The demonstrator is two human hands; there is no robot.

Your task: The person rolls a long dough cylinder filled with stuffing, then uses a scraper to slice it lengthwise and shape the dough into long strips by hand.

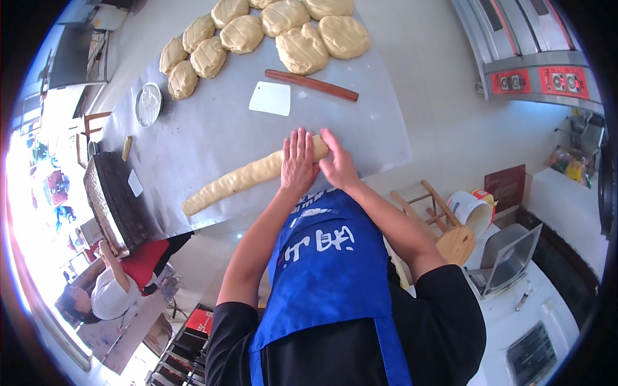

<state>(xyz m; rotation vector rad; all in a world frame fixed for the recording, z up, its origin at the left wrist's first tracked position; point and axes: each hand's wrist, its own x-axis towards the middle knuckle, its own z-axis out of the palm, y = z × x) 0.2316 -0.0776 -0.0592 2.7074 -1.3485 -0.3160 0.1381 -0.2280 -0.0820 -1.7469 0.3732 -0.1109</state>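
Observation:
A long roll of dough lies slantwise on the metal table, its right end under my hands. My left hand rests flat across the top of the roll, fingers stretched forward. At the roll's right tip, my right hand touches the end from the side, its thumb and fingers apart. Beyond the roll lie a white rectangular dough scraper and a brown wooden rolling pin. Several rounded lumps of dough are gathered at the table's far side.
A round dish stands at the table's left. Dark stacked trays sit at the left edge, beside a white card. Another person is at the lower left. A wooden stool and white bucket are at my right.

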